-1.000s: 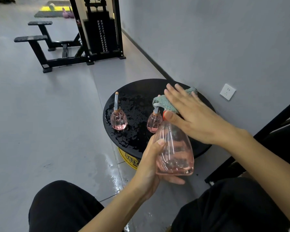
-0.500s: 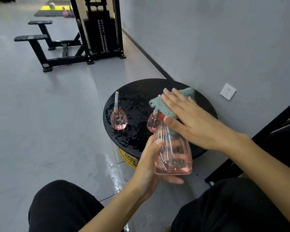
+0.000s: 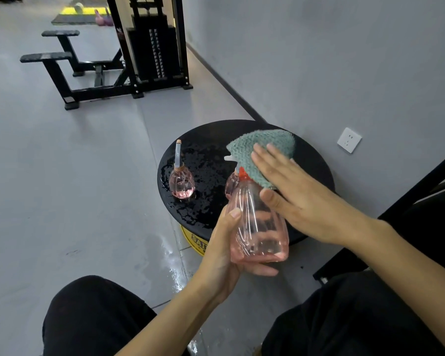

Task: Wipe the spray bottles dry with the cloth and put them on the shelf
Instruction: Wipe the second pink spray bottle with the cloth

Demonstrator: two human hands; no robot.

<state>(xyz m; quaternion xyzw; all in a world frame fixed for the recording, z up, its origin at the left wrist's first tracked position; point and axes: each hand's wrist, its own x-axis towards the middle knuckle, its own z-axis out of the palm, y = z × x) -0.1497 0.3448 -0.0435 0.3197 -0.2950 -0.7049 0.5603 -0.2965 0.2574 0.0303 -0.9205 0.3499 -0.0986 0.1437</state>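
My left hand [image 3: 225,255] grips the base of a large pink see-through spray bottle [image 3: 258,227], held up in front of the table. My right hand [image 3: 298,199] lies flat with straight fingers on a green cloth [image 3: 262,152], pressing it over the bottle's spray head. A white nozzle tip pokes out to the left of the cloth. A small pink bottle [image 3: 181,179] with a tall nozzle stands on the wet round black table [image 3: 206,155]. Another small pink bottle [image 3: 231,185] is mostly hidden behind the held one.
The table stands on a yellow base [image 3: 193,240] next to a grey wall with a white socket [image 3: 348,140]. Water shines on the floor below. A black gym machine [image 3: 149,47] stands behind. A black frame [image 3: 396,214] rises at the right. My knees are below.
My right hand has slid the cloth up and left over the spray head, so more cloth shows beyond my fingers. The bottle is tilted slightly further. My left hand keeps its grip.
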